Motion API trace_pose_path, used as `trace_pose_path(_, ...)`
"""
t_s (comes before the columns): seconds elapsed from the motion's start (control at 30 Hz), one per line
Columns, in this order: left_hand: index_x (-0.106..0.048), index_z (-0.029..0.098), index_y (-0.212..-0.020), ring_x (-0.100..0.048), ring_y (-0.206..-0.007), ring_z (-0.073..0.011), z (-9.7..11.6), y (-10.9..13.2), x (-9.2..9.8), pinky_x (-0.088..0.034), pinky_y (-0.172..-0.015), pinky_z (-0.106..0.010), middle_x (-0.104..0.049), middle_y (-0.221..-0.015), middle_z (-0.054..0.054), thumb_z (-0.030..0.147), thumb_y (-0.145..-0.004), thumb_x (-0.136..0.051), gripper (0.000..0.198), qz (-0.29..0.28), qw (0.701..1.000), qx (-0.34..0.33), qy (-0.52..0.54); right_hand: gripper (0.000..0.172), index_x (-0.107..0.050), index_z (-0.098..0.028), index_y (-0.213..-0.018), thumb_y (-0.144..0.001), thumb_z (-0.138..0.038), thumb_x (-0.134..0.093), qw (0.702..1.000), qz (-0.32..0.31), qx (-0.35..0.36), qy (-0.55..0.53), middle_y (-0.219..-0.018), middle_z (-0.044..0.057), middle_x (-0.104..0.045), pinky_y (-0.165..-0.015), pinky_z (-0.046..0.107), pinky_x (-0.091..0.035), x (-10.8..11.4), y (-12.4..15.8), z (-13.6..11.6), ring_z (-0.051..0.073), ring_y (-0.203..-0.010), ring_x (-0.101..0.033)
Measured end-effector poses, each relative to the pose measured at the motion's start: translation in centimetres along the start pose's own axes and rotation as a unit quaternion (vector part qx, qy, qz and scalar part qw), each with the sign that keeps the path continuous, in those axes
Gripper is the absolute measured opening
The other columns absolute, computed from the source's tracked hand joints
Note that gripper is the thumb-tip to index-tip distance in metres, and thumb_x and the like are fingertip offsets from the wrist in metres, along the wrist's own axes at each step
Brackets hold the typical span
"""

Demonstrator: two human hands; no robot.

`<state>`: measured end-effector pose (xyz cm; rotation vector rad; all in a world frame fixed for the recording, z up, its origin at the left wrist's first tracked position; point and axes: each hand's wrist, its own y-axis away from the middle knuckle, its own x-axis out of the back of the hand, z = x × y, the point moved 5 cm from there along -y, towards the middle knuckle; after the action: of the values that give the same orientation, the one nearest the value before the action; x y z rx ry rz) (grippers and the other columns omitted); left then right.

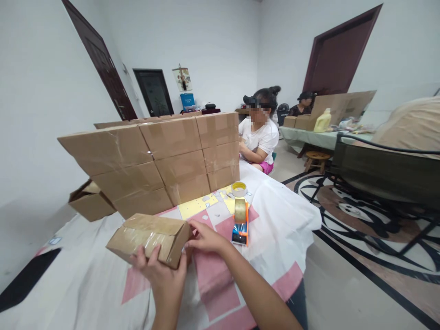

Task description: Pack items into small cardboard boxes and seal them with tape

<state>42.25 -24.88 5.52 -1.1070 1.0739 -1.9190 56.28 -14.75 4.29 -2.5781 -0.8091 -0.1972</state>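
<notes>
A small brown cardboard box (151,233) with shiny clear tape along its top lies tilted on the cloth-covered table. My left hand (161,268) grips its near side, fingers on the top and thumb at the right end. At that right end, my right hand (206,238) has its fingers bent against the box's edge; whether they pinch a flap or a bit of tape is hidden. An orange and blue tape dispenser (239,224) with a roll of clear tape rests to the right of my right hand. Just beyond it sits a loose tape roll (239,189).
A wall of stacked cardboard boxes (178,160) stands across the table behind the small box. An open carton (91,201) is at the left. A person in a white shirt (263,140) sits beyond the stack; another person (304,107) sits at a far table.
</notes>
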Motion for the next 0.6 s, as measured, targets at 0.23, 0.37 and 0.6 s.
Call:
trace_pose_path(0.23,-0.032,0.017,-0.141,-0.016,-0.152,-0.0426,0.11,0.00,0.06,-0.012,-0.120,-0.072,-0.019,-0.157,-0.025,0.044,-0.076,-0.079,0.085,-0.001,1.000,0.004,0.003,0.048,-0.060,-0.022,-0.120,-0.076,-0.023,-0.081,1.000,0.002,0.005,0.010,-0.117,0.004,-0.064,-0.083,0.028,-0.049,0.08,-0.05,-0.12,0.018,-0.100,-0.061)
trace_pose_path(0.37,-0.032,0.016,-0.142,-0.015,-0.153,-0.0420,0.19,-0.04,-0.04,-0.011,-0.121,-0.071,-0.021,-0.156,-0.026,0.043,-0.076,-0.079,0.085,0.000,1.000,0.003,0.002,0.050,-0.060,-0.022,-0.120,-0.076,-0.025,-0.082,1.000,0.003,0.003,0.014,-0.116,0.003,-0.064,-0.082,0.027,-0.049,0.08,-0.06,0.07,0.018,-0.099,-0.061)
trace_pose_path(0.6,-0.033,0.016,-0.140,-0.017,-0.152,-0.0421,0.15,-0.08,0.02,-0.011,-0.120,-0.072,-0.021,-0.156,-0.026,0.044,-0.076,-0.079,0.083,0.001,1.000,0.004,0.003,0.050,-0.059,-0.023,-0.121,-0.076,-0.025,-0.082,1.000,0.003,0.000,0.002,-0.115,0.003,-0.064,-0.081,0.027,-0.050,0.04,-0.03,0.16,0.018,-0.099,-0.062)
